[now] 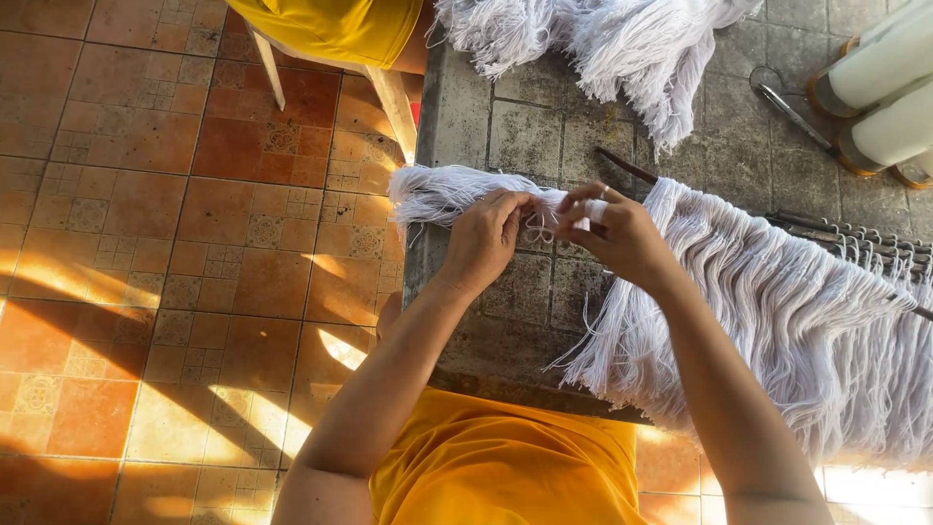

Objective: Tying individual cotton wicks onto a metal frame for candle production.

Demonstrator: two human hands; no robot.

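Left hand and right hand, each grip pinched shut on white yarn bundle: soft, light, limp, frays; best held near the tied middle.

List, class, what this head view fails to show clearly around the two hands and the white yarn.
- Left hand: its fingertips are buried in the yarn bundle, so the grip is hidden.
- Right hand: what its fingers pinch is too small to tell.
- Rod: mostly covered by the hanging yarn fringe.
- Rolls: cut off by the right edge.
- Person in yellow: cut off by the top edge.
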